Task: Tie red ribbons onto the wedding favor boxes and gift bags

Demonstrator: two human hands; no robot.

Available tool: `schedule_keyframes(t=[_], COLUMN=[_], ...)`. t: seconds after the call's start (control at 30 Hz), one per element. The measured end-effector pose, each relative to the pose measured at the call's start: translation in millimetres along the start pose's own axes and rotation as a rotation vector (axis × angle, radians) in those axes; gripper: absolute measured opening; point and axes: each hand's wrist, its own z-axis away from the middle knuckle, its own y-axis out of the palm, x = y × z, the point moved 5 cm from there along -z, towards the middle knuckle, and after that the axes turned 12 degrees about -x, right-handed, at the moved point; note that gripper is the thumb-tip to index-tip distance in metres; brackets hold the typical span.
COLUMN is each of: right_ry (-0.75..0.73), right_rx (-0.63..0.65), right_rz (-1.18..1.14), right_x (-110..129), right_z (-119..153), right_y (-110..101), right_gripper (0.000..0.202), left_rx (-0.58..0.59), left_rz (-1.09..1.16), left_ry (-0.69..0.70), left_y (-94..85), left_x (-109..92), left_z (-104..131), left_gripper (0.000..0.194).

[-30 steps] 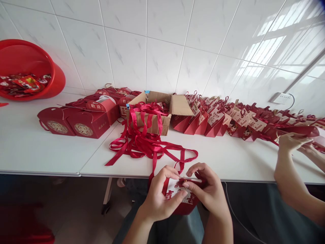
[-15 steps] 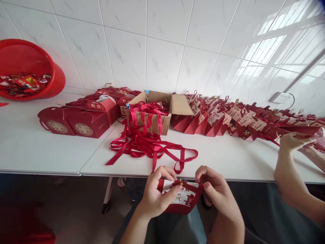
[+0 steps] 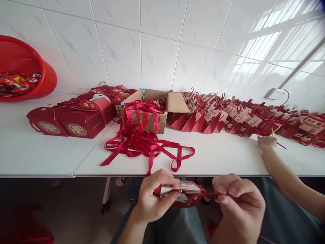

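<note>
Just off the table's front edge, over the person's lap, there's a small red gift box (image 3: 190, 202) with a pale printed panel, and it sits right between the two hands. The left hand (image 3: 152, 195) has it from its left end: thumb in front, fingers over the top, pinched together with only the box's upper edge in the gap. A gold bead (image 3: 180, 191) pokes out right by that thumb tip (tiny, but it catches the light). So most of the box sticks out to the right of the left-hand grip, tilted enough that its top and front both show.

The right hand (image 3: 242, 200) isn't on the box body at all. It's off to the right, thumb and fingertips pressed together on a narrow red ribbon (image 3: 210, 195) that runs pretty much straight across from the box. Can't say how much of the ribbon is tucked inside those fingers.

Up on the white table (image 3: 215, 156), a heap of loose ribbon (image 3: 137, 145) spills from a cardboard carton (image 3: 159, 122). Bigger red boxes (image 3: 83, 123) are on the carton's left, rows of small ones (image 3: 212, 120) on its right. Farther right, a co-worker's hand (image 3: 267, 141) is near those rows.
</note>
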Motion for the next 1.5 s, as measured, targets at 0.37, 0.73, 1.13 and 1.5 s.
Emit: schedule_keyframes(t=[0.37,0.73,1.13,1.5], right_ry=[-0.174,-0.133,-0.057,0.175], right_rx=[-0.270,-0.253,0.147,0.216], right_rz=[-0.062,0.237,0.312,0.384], right_x=[24,-6,-4,-15], right_z=[0,-1,-1,-2], right_y=[17,14,20,31], right_gripper=[0.032,0.024,0.039,0.018], left_rx=[-0.027,0.005,-0.007,0.020], left_rz=[0.073,-0.072,-0.063,-0.042], left_ry=[0.112,0.080,0.069,0.073], left_y=[-0.1,6.2,3.7,3.7], left_x=[-16,1,5,3], left_z=[-1,0,0,-1], left_gripper=[0.026,0.023,0.022,0.018])
